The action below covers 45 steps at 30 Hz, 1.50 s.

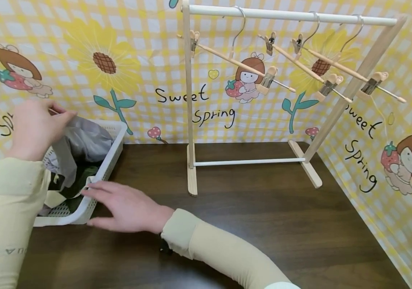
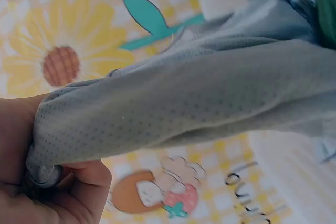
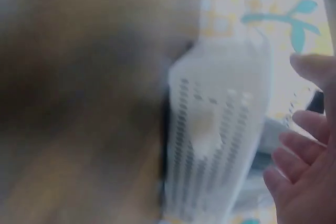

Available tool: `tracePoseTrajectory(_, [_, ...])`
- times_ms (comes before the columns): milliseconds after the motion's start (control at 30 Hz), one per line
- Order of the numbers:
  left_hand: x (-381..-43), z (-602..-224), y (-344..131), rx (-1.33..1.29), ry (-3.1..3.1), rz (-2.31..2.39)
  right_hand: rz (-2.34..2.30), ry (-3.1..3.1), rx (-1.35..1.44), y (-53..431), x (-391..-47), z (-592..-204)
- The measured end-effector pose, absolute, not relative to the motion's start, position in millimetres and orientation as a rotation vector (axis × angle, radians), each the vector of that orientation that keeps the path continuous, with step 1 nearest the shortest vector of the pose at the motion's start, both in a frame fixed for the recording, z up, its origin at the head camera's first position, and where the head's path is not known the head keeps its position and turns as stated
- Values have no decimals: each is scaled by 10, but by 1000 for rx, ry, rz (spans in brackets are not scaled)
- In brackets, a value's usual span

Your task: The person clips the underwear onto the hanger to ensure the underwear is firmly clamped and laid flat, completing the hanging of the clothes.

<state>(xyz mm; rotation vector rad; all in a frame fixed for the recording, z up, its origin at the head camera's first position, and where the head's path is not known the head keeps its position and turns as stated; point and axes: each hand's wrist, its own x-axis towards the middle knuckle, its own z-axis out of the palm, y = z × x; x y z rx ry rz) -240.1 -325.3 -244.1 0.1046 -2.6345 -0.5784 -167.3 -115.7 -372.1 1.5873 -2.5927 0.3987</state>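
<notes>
My left hand (image 1: 37, 126) is raised over the white plastic basket (image 1: 109, 166) and pinches a grey garment (image 1: 89, 138) by its edge. In the left wrist view, the garment (image 2: 178, 98) stretches away from the curled fingers (image 2: 90, 184), its thin fabric dotted with tiny holes. The lower part of the garment still lies in the basket, on dark green and cream cloth. My right hand (image 1: 130, 206) is at the basket's near right corner, fingers spread and fingertips right at the rim. The right wrist view shows this hand (image 3: 310, 166) with relaxed fingers, beside the perforated basket wall (image 3: 202, 182).
A wooden rack (image 1: 190, 132) stands on the dark table (image 1: 249, 224) to the right. From its white top bar (image 1: 282, 15) hang three wooden clip hangers (image 1: 243, 64). A yellow checked sheet with printed flowers covers the back and right side.
</notes>
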Motion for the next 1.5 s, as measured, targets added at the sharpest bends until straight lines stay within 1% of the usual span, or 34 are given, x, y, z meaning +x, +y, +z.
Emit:
tracePoseTrajectory(233, [-2341,-2362,-2959,62,-2592,-644,753,-2534,1343,-911,-1857,-3570])
tracePoseTrajectory(400, [-2278,-2357,-2769,10,-2554,-689,878,-2455,1222,-816,-1916,-3509])
tracePoseTrajectory(800, [-2189,-2406,-2404,-77,-2471,-741,995,-2416,1063,-766,-1944,-3454])
tracePoseTrajectory(1167, [-2092,-2304,-2020,-194,-2359,-889,1044,-2423,877,-779,-1903,-3525])
tracePoseTrajectory(1367, [-2031,-2250,-1890,-209,-2295,-941,1074,-2430,800,-701,-1965,-3555])
tracePoseTrajectory(1500, [-1973,-2212,-1808,-224,-2257,-955,1107,-2396,798,-607,-2017,-3562])
